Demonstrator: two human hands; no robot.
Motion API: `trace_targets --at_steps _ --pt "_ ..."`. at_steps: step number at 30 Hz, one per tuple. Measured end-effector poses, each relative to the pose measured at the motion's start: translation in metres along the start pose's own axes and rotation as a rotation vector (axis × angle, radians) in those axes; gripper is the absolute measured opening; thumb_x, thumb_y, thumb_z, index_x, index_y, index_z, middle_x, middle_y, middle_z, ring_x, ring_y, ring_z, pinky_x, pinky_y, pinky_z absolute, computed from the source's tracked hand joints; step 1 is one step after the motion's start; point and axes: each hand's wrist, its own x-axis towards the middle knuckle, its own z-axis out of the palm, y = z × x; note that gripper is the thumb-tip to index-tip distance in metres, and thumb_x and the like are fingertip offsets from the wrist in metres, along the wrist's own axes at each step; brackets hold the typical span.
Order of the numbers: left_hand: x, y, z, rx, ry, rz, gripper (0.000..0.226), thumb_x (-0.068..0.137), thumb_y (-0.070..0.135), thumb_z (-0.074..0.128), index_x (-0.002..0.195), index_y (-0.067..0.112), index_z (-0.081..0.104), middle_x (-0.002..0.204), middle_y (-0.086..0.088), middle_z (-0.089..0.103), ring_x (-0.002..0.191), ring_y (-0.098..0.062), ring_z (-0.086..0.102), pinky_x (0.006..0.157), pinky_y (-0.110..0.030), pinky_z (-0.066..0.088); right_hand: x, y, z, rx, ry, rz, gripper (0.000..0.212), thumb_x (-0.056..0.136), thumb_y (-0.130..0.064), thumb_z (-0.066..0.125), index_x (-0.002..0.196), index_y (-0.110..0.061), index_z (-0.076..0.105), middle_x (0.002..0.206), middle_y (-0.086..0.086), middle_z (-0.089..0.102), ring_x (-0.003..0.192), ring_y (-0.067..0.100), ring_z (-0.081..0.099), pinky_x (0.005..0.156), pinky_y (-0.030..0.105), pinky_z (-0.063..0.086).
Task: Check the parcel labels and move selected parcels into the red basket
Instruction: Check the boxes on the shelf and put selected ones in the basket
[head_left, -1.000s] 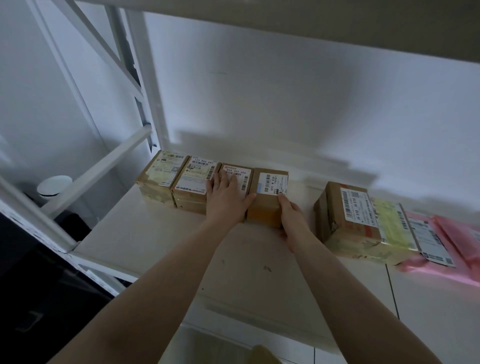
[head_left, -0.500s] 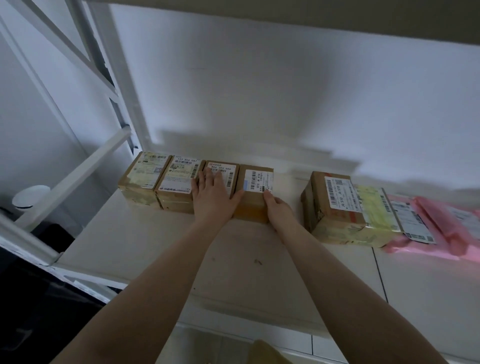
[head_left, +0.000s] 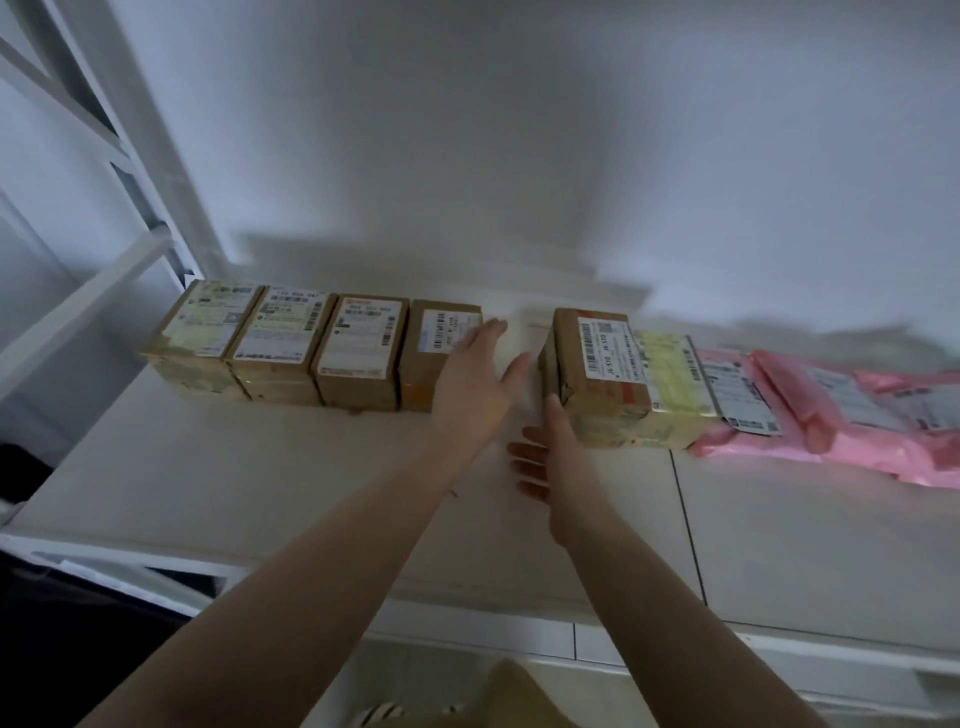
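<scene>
Several brown cardboard parcels with white labels stand in a row on the white shelf (head_left: 311, 467). The row's rightmost small parcel (head_left: 431, 358) lies under the fingers of my left hand (head_left: 475, 384), which is flat and spread over its right edge. My right hand (head_left: 545, 457) is open with fingers spread, thumb up at the front left corner of a larger taped box (head_left: 597, 364). No red basket shows in this view.
Right of the taped box lie a yellowish-labelled parcel (head_left: 667, 379) and pink plastic mailers (head_left: 857, 410). A white diagonal frame bar (head_left: 88, 301) closes the shelf's left end. The white back wall stands just behind the parcels.
Both hands left the small parcels and shifted right. My left hand moved off the third box to the fourth box's right edge; my right hand reached the larger taped box.
</scene>
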Motion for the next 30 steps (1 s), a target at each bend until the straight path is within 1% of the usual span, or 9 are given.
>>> trace_targets --at_steps 4,6,10,13,17,21,24,26,30 --pt "-0.006 0.044 0.032 -0.246 -0.212 -0.206 0.055 0.096 0.039 0.054 0.143 0.012 0.044 0.143 -0.001 0.051 0.131 -0.018 0.048 0.096 -0.022 0.036 0.001 -0.004 -0.035 0.177 0.003 0.087 0.071 0.091 -0.069 0.043 0.118 -0.006 0.064 0.104 0.012 0.072 0.089 0.023 0.066 0.07 0.033 0.051" --pt "-0.002 0.048 0.045 -0.405 -0.251 -0.298 0.05 0.094 0.037 0.059 0.138 0.016 0.05 0.135 0.001 0.058 0.125 -0.018 0.054 0.09 -0.022 0.04 0.002 -0.009 -0.04 0.223 -0.011 0.119 0.073 0.089 -0.071 0.045 0.114 -0.004 0.065 0.105 0.014 0.072 0.087 0.021 0.066 0.067 0.031 0.051" --pt "0.002 0.048 0.072 -0.582 -0.201 -0.421 0.047 0.088 0.031 0.069 0.131 0.016 0.058 0.128 -0.002 0.066 0.116 -0.019 0.062 0.089 -0.025 0.048 0.007 -0.014 -0.052 0.313 -0.008 0.138 0.072 0.087 -0.071 0.049 0.109 -0.005 0.067 0.099 0.012 0.072 0.08 0.018 0.067 0.066 0.028 0.054" --pt "0.001 0.048 0.08 -0.588 -0.167 -0.465 0.043 0.089 0.03 0.067 0.129 0.016 0.06 0.125 -0.002 0.067 0.115 -0.02 0.063 0.094 -0.031 0.05 0.01 -0.015 -0.056 0.31 -0.017 0.14 0.077 0.084 -0.072 0.051 0.12 -0.006 0.065 0.114 0.016 0.071 0.089 0.02 0.066 0.066 0.027 0.054" --pt "-0.003 0.048 0.076 -0.613 -0.117 -0.495 0.035 0.093 0.026 0.062 0.127 0.015 0.061 0.124 -0.003 0.067 0.114 -0.021 0.063 0.099 -0.036 0.049 0.008 -0.016 -0.056 0.274 -0.027 0.126 0.071 0.086 -0.067 0.055 0.125 -0.008 0.063 0.116 0.016 0.069 0.088 0.021 0.064 0.07 0.03 0.054" --pt "-0.015 0.044 0.062 -0.647 -0.075 -0.457 0.035 0.094 0.023 0.06 0.128 0.015 0.059 0.123 -0.001 0.067 0.113 -0.018 0.063 0.098 -0.035 0.051 0.005 -0.016 -0.056 0.283 -0.045 0.101 0.076 0.082 -0.064 0.063 0.137 -0.013 0.053 0.126 0.013 0.062 0.113 0.026 0.061 0.077 0.036 0.055" --pt "-0.018 0.039 0.035 -0.627 -0.11 -0.343 0.035 0.095 0.024 0.06 0.129 0.015 0.06 0.12 0.001 0.069 0.111 -0.014 0.064 0.098 -0.032 0.05 -0.003 -0.024 -0.061 0.285 -0.074 0.068 0.076 0.079 -0.062 0.068 0.133 -0.012 0.05 0.124 0.012 0.059 0.114 0.026 0.059 0.086 0.04 0.056" --pt "-0.015 0.039 0.01 -0.584 -0.198 -0.258 0.03 0.094 0.026 0.06 0.124 0.019 0.062 0.115 0.004 0.071 0.107 -0.012 0.066 0.098 -0.033 0.05 -0.008 -0.033 -0.068 0.278 -0.082 0.009 0.073 0.074 -0.061 0.07 0.128 -0.016 0.048 0.122 0.011 0.058 0.116 0.026 0.058 0.091 0.043 0.056" --pt "-0.007 0.045 -0.036 -0.41 -0.37 -0.12 0.01 0.092 0.028 0.063 0.101 0.029 0.066 0.098 0.009 0.075 0.098 -0.015 0.071 0.09 -0.036 0.055 -0.022 -0.053 -0.075 0.214 -0.151 -0.125 0.098 0.055 -0.069 0.078 0.139 -0.026 0.05 0.132 0.008 0.057 0.121 0.025 0.056 0.093 0.047 0.054"
